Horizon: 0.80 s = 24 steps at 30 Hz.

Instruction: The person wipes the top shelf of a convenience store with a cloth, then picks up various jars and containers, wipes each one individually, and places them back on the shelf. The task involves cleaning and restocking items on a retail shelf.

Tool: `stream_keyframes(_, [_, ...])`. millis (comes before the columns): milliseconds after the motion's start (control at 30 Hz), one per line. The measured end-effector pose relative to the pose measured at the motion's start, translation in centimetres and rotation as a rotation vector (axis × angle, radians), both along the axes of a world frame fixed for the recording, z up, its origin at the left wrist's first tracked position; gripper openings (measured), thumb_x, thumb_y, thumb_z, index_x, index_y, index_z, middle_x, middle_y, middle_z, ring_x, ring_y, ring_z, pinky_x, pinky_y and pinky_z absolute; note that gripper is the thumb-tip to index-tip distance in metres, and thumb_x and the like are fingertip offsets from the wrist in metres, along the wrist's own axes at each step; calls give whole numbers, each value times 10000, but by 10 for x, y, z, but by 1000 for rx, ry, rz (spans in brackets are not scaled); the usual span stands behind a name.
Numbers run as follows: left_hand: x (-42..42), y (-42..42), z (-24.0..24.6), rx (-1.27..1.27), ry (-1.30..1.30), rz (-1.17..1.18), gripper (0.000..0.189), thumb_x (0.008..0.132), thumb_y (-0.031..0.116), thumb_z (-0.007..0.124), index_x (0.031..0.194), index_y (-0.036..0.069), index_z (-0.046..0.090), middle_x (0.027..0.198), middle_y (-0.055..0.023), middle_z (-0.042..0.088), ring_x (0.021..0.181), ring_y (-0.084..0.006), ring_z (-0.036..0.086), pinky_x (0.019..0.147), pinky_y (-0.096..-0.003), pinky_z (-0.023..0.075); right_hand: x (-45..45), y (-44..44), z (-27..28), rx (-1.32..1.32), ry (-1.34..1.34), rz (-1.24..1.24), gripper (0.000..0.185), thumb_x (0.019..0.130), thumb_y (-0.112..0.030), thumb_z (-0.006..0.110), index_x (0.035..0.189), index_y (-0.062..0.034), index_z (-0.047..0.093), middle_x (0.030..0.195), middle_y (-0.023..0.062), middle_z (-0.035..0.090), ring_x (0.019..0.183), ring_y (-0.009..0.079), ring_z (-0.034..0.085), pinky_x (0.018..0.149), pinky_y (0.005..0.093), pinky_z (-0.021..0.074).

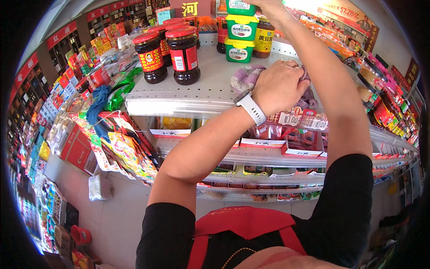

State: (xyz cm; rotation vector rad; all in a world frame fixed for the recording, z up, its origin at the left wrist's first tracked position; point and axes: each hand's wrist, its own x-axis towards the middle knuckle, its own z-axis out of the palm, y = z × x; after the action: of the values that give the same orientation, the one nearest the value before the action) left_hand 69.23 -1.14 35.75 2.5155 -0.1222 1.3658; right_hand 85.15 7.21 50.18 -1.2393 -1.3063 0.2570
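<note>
My left hand [281,88], with a white-strapped watch on the wrist, presses on a purple and white cloth [247,76] on the top shelf [211,79]. Its fingers curl over the bunched fabric. Higher up, my right hand [271,9] is at the side of the uppermost green plastic tub [240,8]; the picture's top edge cuts off part of both. Beneath that tub stand a middle tub [241,30] and a bottom tub [238,53], both with yellow lids. A jar of yellow-labelled soybean paste [263,38] stands just behind the stack.
Red-lidded jars of dark sauce [183,57] stand on the shelf's left part. Price tags [289,117] hang along the front edge, above lower shelves with boxed packets [262,143]. A blue cloth [98,104] hangs at left. More jars [386,109] stand at right.
</note>
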Motion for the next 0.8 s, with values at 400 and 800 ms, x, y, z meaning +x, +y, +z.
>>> stream_keyframes(400, [-3,16,1,-87,-36,-83,341,1018,310,549,968,-8,661,996,-230,662,994,-446,626,859,-544,495,11,-131,10,-166,-439,-177,632,898,-167,772,1457,-12,521,1314,124,645,1198,219,611,1012,410,517])
stream_keyframes(800, [5,11,2,-677,-162,-404,359,1089,325,534,992,11,677,818,-83,655,744,-170,589,718,-346,489,122,-250,-71,-922,-1087,-653,1076,607,-305,878,1559,-130,409,1399,254,605,1316,431,555,1087,466,461])
